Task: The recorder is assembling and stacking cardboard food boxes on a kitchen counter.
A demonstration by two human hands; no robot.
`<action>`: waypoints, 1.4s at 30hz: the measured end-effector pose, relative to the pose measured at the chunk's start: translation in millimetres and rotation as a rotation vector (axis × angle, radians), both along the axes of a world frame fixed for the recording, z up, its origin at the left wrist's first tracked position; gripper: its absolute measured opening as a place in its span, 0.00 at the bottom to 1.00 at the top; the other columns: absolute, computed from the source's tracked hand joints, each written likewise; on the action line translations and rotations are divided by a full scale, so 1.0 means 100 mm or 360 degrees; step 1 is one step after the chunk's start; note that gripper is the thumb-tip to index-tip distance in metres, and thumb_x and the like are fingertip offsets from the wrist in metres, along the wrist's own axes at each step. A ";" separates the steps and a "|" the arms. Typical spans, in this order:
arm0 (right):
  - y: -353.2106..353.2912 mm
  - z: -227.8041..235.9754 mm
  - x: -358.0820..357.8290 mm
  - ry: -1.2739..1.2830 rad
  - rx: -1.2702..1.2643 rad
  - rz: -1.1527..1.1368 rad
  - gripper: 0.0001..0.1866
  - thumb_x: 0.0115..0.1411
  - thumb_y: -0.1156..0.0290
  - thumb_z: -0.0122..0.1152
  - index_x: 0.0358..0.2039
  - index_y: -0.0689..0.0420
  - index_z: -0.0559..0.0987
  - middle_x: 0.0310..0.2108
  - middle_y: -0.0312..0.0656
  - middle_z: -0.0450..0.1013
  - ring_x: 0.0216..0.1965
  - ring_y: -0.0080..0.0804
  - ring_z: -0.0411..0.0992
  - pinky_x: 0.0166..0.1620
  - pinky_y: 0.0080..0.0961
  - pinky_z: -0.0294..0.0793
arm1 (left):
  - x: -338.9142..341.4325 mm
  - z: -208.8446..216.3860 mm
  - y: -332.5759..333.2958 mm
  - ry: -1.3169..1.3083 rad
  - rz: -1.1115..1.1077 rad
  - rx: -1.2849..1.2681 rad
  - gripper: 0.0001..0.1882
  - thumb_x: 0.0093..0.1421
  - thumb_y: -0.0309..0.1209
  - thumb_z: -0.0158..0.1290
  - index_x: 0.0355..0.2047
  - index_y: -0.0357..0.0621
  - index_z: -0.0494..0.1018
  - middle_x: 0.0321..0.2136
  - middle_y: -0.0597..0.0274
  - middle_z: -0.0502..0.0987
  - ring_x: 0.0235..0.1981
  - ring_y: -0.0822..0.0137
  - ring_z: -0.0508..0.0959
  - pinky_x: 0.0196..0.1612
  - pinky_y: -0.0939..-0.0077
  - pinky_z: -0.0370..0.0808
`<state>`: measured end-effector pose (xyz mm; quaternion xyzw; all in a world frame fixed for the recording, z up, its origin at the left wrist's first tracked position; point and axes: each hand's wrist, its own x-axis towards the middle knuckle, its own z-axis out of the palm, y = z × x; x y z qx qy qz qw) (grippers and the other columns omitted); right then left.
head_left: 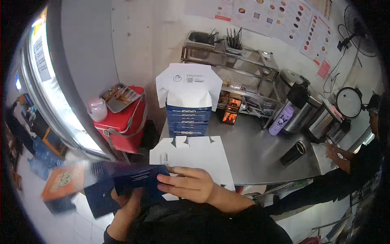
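Note:
A partly folded blue and orange cardboard box (101, 185) is held up at the lower left, its orange end blurred by motion. My left hand (129, 205) grips it from below, the fingers partly hidden by the cardboard. Closed on the box's right edge is my right hand (191, 184), with the fingers laid along the blue panel. Just beyond, white unfolded box blanks (199, 156) lie flat on the steel table. Behind them rises a stack of folded blue boxes (187, 126), topped by a box with its white lid (188, 83) raised.
On the left stand a red cooler (126, 132) bearing a food tray (119, 97), and a lit glass-front fridge (53, 95). The steel table (252, 158) holds a propped phone (231, 110), purple bottle (281, 120), black tumbler (293, 153) and steel pots (302, 110). A person's hands (338, 155) work at right.

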<state>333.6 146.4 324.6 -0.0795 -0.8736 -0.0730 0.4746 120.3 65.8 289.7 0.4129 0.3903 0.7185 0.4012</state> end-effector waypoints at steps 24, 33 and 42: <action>-0.04 -0.28 -0.16 0.0213 -0.0952 0.0317 0.21 0.53 0.79 0.62 0.49 0.54 0.78 0.59 0.51 0.67 0.60 0.54 0.65 0.62 0.48 0.62 | -0.09 0.14 -0.06 0.1114 -0.0352 -0.0585 0.14 0.60 0.18 0.52 0.47 0.32 0.73 0.46 0.51 0.77 0.48 0.68 0.76 0.50 0.72 0.71; 0.26 -0.39 -0.43 0.0216 -0.0800 -0.0050 0.23 0.55 0.69 0.67 0.52 0.42 0.78 0.69 0.56 0.50 0.67 0.60 0.51 0.65 0.48 0.54 | -0.21 0.07 -0.08 0.1606 0.0110 -0.0425 0.11 0.57 0.17 0.52 0.42 0.32 0.73 0.39 0.46 0.78 0.39 0.53 0.79 0.47 0.70 0.72; 0.19 -0.52 -0.60 0.0179 -0.0966 -0.0205 0.18 0.59 0.63 0.62 0.50 0.46 0.73 0.64 0.61 0.52 0.66 0.65 0.50 0.64 0.58 0.51 | -0.25 0.06 -0.08 0.1550 0.0075 -0.0468 0.19 0.56 0.19 0.55 0.50 0.37 0.74 0.37 0.44 0.78 0.39 0.51 0.79 0.45 0.68 0.74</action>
